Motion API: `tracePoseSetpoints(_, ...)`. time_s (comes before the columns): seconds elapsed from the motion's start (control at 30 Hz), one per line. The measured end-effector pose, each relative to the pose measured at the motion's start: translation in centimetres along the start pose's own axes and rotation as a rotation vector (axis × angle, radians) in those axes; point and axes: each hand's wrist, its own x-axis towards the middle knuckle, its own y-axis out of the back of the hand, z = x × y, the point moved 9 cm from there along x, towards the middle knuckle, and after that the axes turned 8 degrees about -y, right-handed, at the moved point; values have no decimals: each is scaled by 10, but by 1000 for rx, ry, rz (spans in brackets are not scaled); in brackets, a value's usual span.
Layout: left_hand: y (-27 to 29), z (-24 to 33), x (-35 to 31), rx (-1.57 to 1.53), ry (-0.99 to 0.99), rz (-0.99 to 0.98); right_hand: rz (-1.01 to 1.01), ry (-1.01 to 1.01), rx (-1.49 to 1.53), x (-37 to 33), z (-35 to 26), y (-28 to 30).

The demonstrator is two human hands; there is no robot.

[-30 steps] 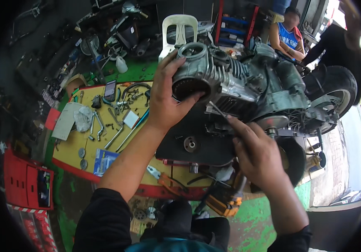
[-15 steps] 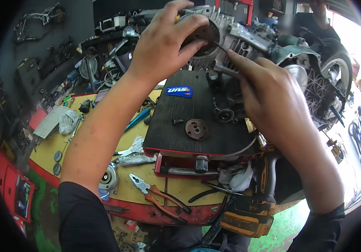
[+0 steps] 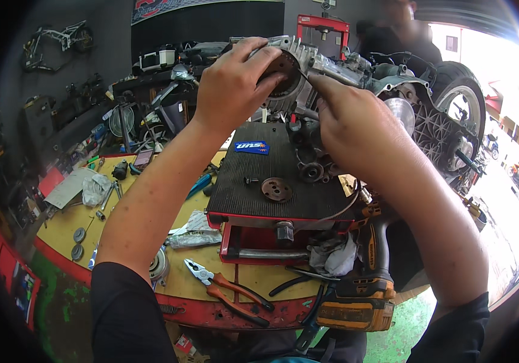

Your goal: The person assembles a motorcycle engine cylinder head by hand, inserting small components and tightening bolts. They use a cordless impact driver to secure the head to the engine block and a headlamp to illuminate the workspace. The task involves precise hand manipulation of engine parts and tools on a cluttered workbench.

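My left hand (image 3: 232, 81) has its fingers and thumb closed on a dark, toothed metal disc (image 3: 288, 65). That disc sits in the round opening of a silver engine casing (image 3: 305, 94). My right hand (image 3: 347, 115) grips a thin dark rod-like tool (image 3: 302, 75), its tip at the right edge of the disc; the handle is hidden in the palm. Below the hands, a brown round plate with holes (image 3: 277, 190) lies flat on the ribbed black lift platform (image 3: 235, 202). A small dark bolt (image 3: 251, 179) lies beside it, and a blue sticker (image 3: 251, 147) farther back.
Orange-handled pliers (image 3: 226, 290) and a yellow-black cordless power tool (image 3: 362, 296) are at the near edge of the yellow bench (image 3: 120, 206). A crumpled rag (image 3: 335, 255) lies under the platform. A wheel (image 3: 462, 97) stands right of the engine; a person (image 3: 401, 36) is behind it.
The view has tilted up, showing more of the background and person. Both hands stay at the disc, and the tool's tip remains at its right edge.
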Motion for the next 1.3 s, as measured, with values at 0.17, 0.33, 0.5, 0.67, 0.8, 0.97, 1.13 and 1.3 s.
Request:
tracePoseSetpoints(0.17, 4, -14, 3, -62, 15, -20, -70, -170, 261, 9, 9, -5)
tracePoseSetpoints(0.33, 3, -16, 11, -117, 31, -44, -28, -205, 328, 11, 10, -8)
tracePoseSetpoints(0.5, 2, -7, 9, -42, -92, -48, -86, -255, 338, 11, 11, -5)
tracePoseSetpoints(0.67, 7, 1, -3, -53, -71, -45, -120, -266, 300, 12, 11, 0)
tracePoseSetpoints(0.8, 3, -11, -6, -128, 15, -62, -108, -246, 292, 12, 8, 2)
tracePoseSetpoints(0.97, 4, -14, -6, -123, 43, -113, -107, -248, 272, 12, 9, 2)
tracePoseSetpoints(1.13, 2, -14, -10, -101, 99, -105, -59, -206, 243, 9, 5, 6)
tracePoseSetpoints(1.3, 3, -16, -11, -126, 165, -120, -68, -120, 128, -6, -2, 3)
